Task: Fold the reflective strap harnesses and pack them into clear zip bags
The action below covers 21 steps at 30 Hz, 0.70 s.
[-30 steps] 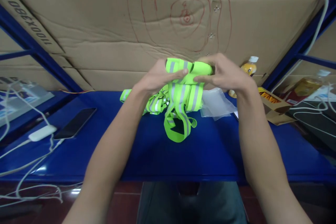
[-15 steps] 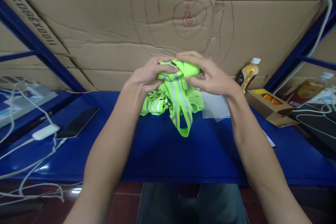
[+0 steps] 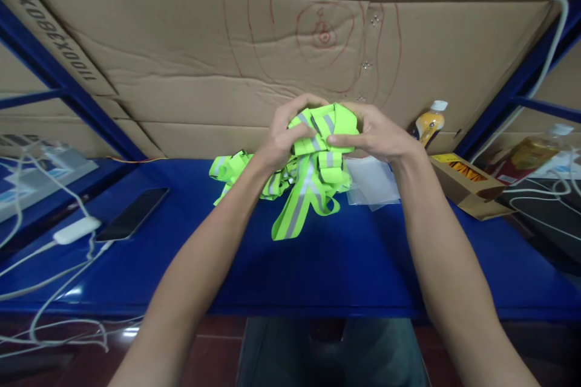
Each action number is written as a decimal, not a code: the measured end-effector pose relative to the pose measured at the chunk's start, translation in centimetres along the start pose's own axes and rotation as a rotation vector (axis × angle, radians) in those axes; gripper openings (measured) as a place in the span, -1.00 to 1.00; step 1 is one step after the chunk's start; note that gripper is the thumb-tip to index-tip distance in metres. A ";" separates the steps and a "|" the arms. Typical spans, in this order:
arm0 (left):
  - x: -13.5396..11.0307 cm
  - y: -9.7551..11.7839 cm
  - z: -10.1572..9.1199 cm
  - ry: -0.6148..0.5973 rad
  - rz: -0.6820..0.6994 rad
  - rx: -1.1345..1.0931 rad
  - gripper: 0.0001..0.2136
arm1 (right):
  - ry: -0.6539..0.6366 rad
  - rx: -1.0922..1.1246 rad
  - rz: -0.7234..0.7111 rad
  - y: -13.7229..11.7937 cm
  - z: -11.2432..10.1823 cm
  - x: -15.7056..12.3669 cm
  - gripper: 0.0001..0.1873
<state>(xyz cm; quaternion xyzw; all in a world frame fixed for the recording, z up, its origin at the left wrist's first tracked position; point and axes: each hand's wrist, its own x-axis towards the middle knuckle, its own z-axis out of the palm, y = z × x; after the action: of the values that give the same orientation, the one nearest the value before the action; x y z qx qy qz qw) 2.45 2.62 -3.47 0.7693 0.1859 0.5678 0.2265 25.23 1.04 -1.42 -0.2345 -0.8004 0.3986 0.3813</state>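
Far left on the blue table: white cables, a small white box, a dark phone lying flat. Centre: left hand, fingers clamped on a bunched neon-yellow reflective vest, held above the table; loose straps hang down to the surface. Right hand grips the same bundle from the other side, fingers closed on it. Just behind: clear plastic bag. Further right: yellow bottle, open cardboard box

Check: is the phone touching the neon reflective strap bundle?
Apart. The head view shows bare blue table between the phone and the strap bundle.
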 end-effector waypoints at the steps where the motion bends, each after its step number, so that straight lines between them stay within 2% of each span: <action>1: -0.1 -0.2 0.5 0.058 0.003 -0.013 -0.72 | 0.022 -0.006 -0.016 0.0 0.1 0.1 -0.33; 5: -0.6 0.5 2.1 0.260 0.059 0.098 -0.59 | 0.080 -0.089 -0.120 0.4 1.0 0.9 -0.30; 10: -0.4 1.7 1.6 0.355 0.205 0.234 -0.49 | 0.109 -0.110 -0.200 1.9 2.8 2.2 -0.23; 14: 0.1 1.8 0.6 0.230 0.145 0.061 -0.56 | 0.040 0.091 -0.141 2.7 3.6 2.5 -0.06; 17: 0.2 1.6 0.5 0.153 0.094 0.036 -0.56 | -0.005 0.214 -0.083 2.9 3.4 2.2 -0.01; 21: 0.0 0.6 1.1 0.136 0.018 -0.016 -0.50 | -0.044 0.125 -0.070 3.4 2.3 1.8 -0.10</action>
<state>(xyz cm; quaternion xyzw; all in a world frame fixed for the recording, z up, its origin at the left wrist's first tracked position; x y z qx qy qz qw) 3.56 1.95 -3.39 0.7286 0.1892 0.6225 0.2142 22.51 3.19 -4.36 -0.1733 -0.7899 0.4393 0.3912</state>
